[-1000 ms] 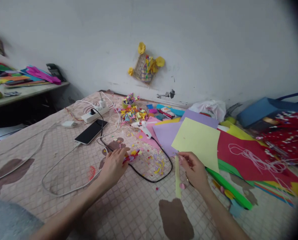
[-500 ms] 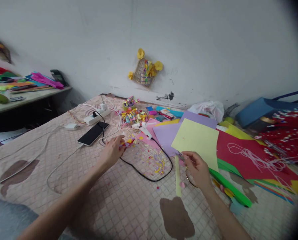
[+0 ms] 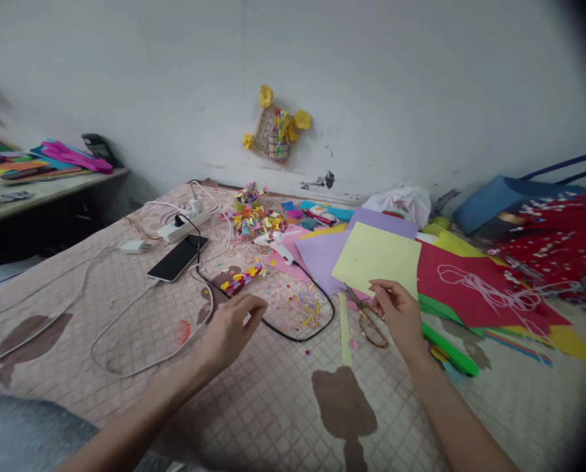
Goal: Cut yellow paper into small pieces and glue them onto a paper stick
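Observation:
My left hand (image 3: 236, 326) is over the near side of the table, holding nothing that I can see, with its fingers bent and a gap beside the thumb. Just beyond it, a strip of colourful paper pieces (image 3: 242, 279) lies on the tablecloth. To the right, my right hand (image 3: 400, 319) hovers loosely curled and empty by the gold-handled scissors (image 3: 369, 321), which rest on the table. A narrow pale yellow paper strip (image 3: 345, 331) lies left of the scissors. Behind them is a pale yellow paper sheet (image 3: 379, 257).
A white glue gun (image 3: 278, 246) with a black cord (image 3: 293, 337) lies mid-table near paper scraps (image 3: 309, 311). Left are a phone (image 3: 178, 257), white cables and a power strip (image 3: 185, 226). Red paper (image 3: 453, 288) and white string (image 3: 499, 292) spread at right.
My left hand has let go of the colourful paper strip and come nearer and to the right. My right hand has released the scissors onto the table. The view has shifted slightly.

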A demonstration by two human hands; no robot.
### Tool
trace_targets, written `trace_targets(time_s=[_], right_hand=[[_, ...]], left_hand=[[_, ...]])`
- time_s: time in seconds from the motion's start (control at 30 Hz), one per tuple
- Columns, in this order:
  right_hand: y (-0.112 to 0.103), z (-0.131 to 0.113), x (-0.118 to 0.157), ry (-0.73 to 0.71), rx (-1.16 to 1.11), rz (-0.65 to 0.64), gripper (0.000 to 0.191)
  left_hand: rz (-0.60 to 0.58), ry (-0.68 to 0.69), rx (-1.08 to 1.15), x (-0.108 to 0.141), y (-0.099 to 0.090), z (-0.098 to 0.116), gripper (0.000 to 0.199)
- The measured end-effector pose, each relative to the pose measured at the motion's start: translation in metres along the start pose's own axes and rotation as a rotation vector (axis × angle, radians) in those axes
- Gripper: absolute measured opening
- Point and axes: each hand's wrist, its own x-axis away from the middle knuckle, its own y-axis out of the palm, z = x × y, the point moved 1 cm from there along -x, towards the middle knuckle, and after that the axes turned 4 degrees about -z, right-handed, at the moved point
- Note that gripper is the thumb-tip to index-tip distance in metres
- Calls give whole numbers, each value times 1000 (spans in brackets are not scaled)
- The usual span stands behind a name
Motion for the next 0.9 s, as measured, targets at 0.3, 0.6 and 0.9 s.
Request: trace_targets(time_s=[0.3, 0.6, 0.9], right_hand=[[-9, 3, -3, -11, 88, -81, 27], [-21, 1, -1, -50, 455, -335, 16], [-2, -25, 18, -153, 602, -648, 8]], left_hand=[[-359, 249, 62, -36, 52, 53, 16], [-279, 153, 163, -36, 71, 36, 12], [-298, 178, 214, -32, 71, 35, 13]])
